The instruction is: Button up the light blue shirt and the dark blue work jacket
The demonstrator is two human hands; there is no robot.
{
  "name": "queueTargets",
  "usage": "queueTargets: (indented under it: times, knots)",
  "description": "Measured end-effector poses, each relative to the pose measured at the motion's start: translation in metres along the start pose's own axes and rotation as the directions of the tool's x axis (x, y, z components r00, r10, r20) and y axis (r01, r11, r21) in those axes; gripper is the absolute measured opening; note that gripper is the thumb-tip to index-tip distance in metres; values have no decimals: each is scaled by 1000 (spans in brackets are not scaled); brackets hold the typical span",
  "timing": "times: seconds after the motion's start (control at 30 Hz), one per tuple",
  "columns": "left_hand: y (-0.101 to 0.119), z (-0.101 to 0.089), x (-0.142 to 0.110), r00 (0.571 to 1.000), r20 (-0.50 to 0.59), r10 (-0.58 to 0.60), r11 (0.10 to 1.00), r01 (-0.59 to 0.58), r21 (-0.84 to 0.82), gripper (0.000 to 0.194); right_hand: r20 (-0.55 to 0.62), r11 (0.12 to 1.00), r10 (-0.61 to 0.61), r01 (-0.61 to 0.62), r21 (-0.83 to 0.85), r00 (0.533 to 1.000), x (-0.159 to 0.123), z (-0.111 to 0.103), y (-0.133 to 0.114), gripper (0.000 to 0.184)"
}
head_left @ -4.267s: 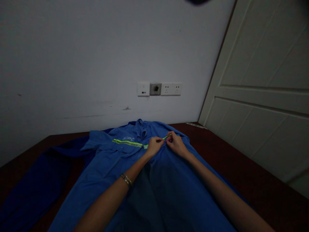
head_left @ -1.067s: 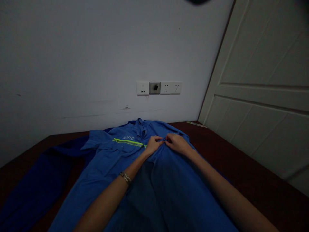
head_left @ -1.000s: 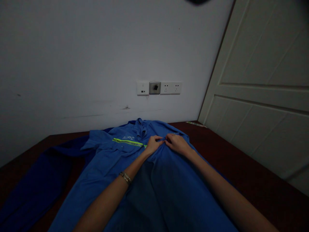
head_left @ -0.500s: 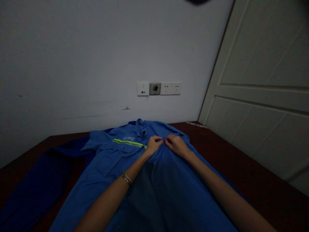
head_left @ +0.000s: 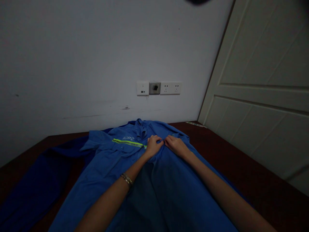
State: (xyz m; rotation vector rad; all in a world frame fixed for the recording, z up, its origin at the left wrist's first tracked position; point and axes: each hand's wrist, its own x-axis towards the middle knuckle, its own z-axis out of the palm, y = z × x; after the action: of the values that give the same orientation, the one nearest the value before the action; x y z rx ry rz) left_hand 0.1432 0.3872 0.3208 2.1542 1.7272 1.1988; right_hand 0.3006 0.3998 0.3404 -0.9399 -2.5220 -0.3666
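A bright blue cotton work shirt with a yellow-green reflective stripe (head_left: 135,167) lies spread front-up across the middle and lower part of the frame, its collar toward the wall at centre and its hem running off the bottom edge. The stripe crosses the chest on the left of centre, with pale lettering just above it that is too small to read. The cloth is creased, with a darker fold running down the middle where the two front panels meet. One long sleeve trails off toward the lower left, looking darker in the dim light.

The left hand (head_left: 153,146) and the right hand (head_left: 175,145) meet at the chest, just right of the stripe's end. Each grip is pinched shut on the shirt's front edge, fingertips nearly touching one another. A thin metal bracelet (head_left: 126,179) sits on the left wrist.

Under the shirt is a dark reddish-brown wooden tabletop (head_left: 253,174), bare at the right and at the far left. Behind it stands a pale grey wall with a row of white sockets and a switch (head_left: 159,88) at centre. A white panelled door (head_left: 265,96) fills the right of the frame.
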Motion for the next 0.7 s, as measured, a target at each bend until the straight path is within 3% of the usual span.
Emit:
queueTargets:
  times: [0.27, 0.47, 0.6, 0.7]
  knots:
    - [2, -3, 1, 997, 67, 35, 999, -35, 3, 16, -7, 996, -83, 83, -37, 997, -5, -6, 8, 24]
    - [3, -4, 0, 999, 45, 12, 1000, -12, -13, 17, -39, 994, -57, 60, 96, 998, -7, -17, 14, 38]
    - [0, -3, 0, 1000, 25, 15, 999, -14, -41, 18, -31, 995, -37, 40, 96, 999, -8, -14, 18, 28]
    - [-2, -3, 0, 1000, 28, 9, 998, -7, -59, 18, -55, 986, 44, -34, 165, 998, -7, -12, 17, 27]
